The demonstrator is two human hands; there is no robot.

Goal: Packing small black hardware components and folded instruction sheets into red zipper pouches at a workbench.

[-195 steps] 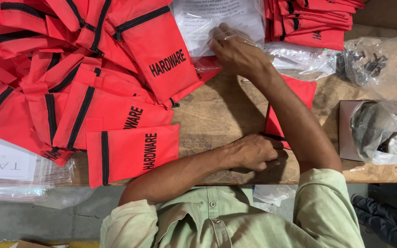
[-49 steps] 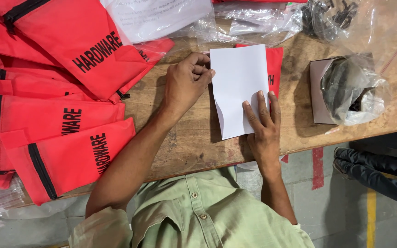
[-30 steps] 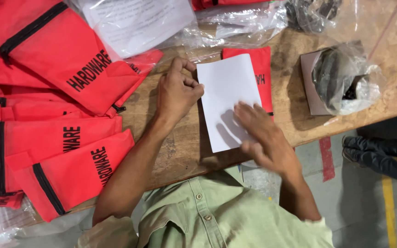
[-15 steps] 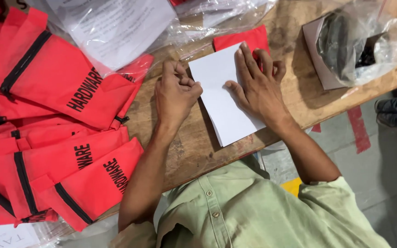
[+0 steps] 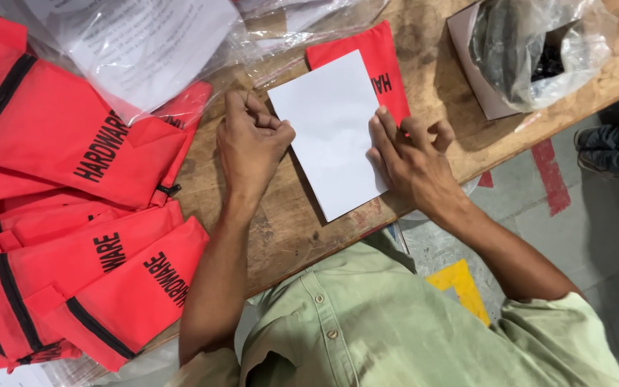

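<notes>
Head view shows the folded white paper (image 5: 334, 132) lying flat at the upper middle of the frame on the wooden table (image 5: 281, 229), and it hides most of a red pouch (image 5: 370, 61) under it. At its left edge rests the left hand (image 5: 251, 143), fingers curled into a loose fist holding nothing, while the right hand (image 5: 413, 161) presses spread fingers on its right edge. Red pouches (image 5: 73, 215) fill the left, cut off by the frame; the dark contents of the plastic bag (image 5: 531, 50) at upper right are hard to make out.
</notes>
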